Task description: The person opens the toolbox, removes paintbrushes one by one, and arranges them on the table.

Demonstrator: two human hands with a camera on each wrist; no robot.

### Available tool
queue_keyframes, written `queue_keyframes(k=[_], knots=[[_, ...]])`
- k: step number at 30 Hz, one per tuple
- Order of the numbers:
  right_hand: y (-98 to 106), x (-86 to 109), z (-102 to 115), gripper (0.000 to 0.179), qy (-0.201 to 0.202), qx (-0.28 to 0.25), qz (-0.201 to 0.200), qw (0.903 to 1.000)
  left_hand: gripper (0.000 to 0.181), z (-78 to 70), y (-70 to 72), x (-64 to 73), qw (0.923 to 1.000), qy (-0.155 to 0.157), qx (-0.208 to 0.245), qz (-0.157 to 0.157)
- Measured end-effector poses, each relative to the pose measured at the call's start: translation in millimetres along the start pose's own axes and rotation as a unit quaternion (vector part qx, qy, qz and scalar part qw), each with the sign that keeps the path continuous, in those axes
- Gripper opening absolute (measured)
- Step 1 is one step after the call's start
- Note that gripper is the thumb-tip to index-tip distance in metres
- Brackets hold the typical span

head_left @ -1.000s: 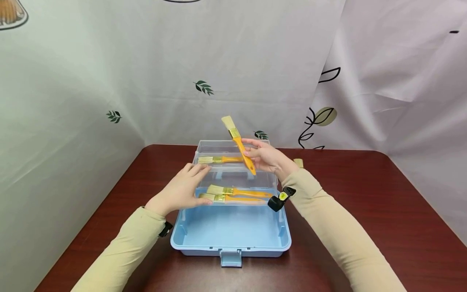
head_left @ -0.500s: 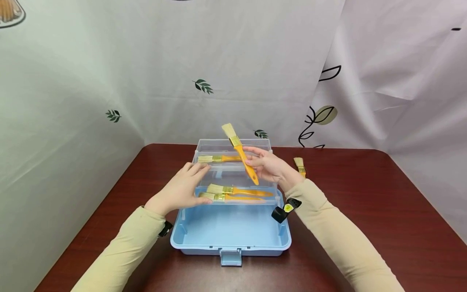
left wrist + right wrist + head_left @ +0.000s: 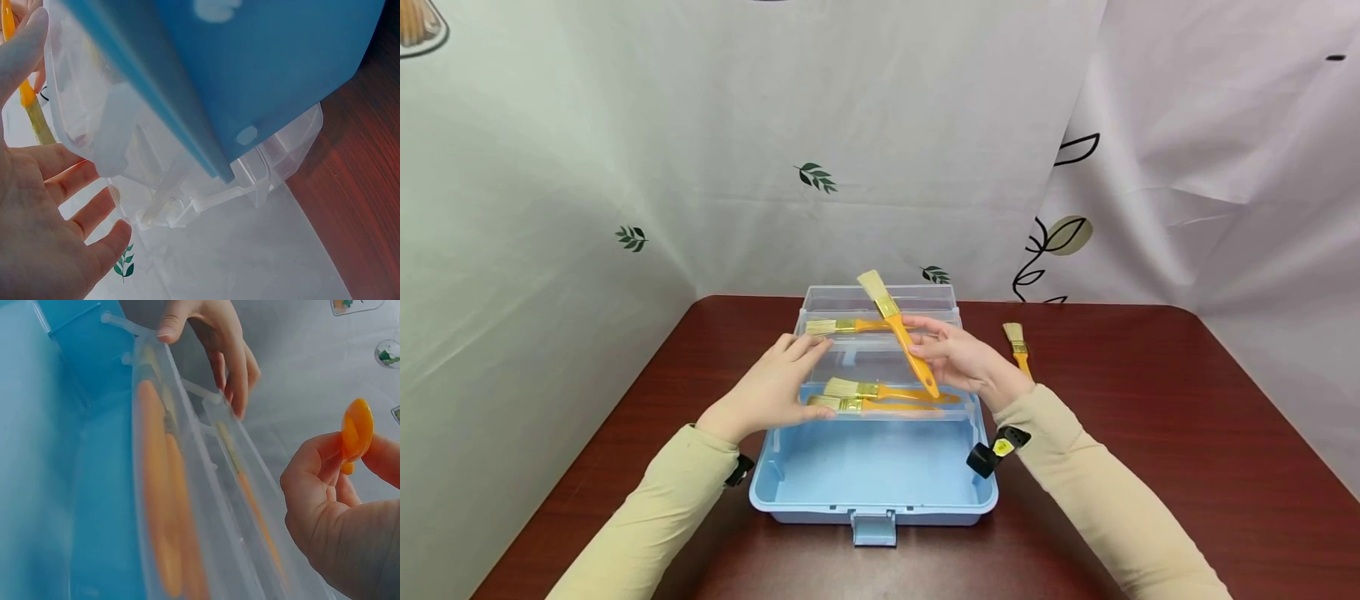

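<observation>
My right hand (image 3: 958,358) pinches the orange handle of a paintbrush (image 3: 904,337) between thumb and fingers. The brush is tilted above the trays, its pale bristles up and to the left. Below it is a light blue toolbox (image 3: 874,508), opened, with clear stepped trays (image 3: 887,367). Two paintbrushes (image 3: 891,392) lie side by side in the front tray, and another paintbrush (image 3: 838,327) lies in the tray behind. My left hand (image 3: 767,387) rests against the trays' left end, thumb at the front tray and loosely extended fingers (image 3: 94,209) towards the rear one.
One more paintbrush (image 3: 1017,346) lies on the dark red table (image 3: 1112,392) right of the box, partly behind the right forearm. The box's latch (image 3: 874,529) hangs open at the front. A white patterned cloth (image 3: 880,150) hangs behind the table.
My right hand has come lower and slightly nearer with the paintbrush, whose handle end is now over the front tray. More of the brush on the table shows. My left hand stays put.
</observation>
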State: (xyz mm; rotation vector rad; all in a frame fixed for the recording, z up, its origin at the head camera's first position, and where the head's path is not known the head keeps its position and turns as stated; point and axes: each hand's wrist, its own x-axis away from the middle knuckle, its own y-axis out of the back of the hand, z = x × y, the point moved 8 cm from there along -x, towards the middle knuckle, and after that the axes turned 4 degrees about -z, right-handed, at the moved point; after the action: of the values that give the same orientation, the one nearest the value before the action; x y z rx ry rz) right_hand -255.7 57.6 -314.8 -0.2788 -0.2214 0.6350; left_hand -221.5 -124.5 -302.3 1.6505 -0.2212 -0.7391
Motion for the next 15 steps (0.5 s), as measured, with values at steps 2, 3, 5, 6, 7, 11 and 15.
queue_keyframes(k=[2,3,5,6,7,11,15], knots=[[1.2,1.7,-2.1,0.054,0.0,0.001,0.002,1.0,0.098,0.1,-0.1,0.0,1.0,0.0,0.001,-0.001],[1.5,2.8,-2.7,0.054,0.002,0.002,0.002,1.0,0.098,0.2,-0.3,0.0,1.0,0.001,0.001,-0.001],[3.5,5.5,-4.5,0.055,0.001,0.004,-0.003,1.0,0.098,0.3,-0.3,0.0,1.0,0.0,0.002,-0.002],[4.6,7.0,-5.5,0.056,0.0,0.004,-0.006,1.0,0.098,0.3,-0.2,-0.1,1.0,0.0,0.001,-0.003],[5.7,8.6,-6.3,0.056,-0.002,0.004,-0.01,0.9999,0.098,0.1,-0.1,-0.1,1.0,0.0,0.001,-0.003],[12.0,14.7,-10.6,0.058,-0.012,0.005,-0.029,0.9995,0.098,-0.1,0.1,-0.2,1.0,-0.001,0.0,-0.004],[16.8,19.0,-13.6,0.057,-0.01,0.009,-0.033,0.9994,0.098,-0.8,0.6,-0.2,1.0,0.0,-0.001,-0.003]])
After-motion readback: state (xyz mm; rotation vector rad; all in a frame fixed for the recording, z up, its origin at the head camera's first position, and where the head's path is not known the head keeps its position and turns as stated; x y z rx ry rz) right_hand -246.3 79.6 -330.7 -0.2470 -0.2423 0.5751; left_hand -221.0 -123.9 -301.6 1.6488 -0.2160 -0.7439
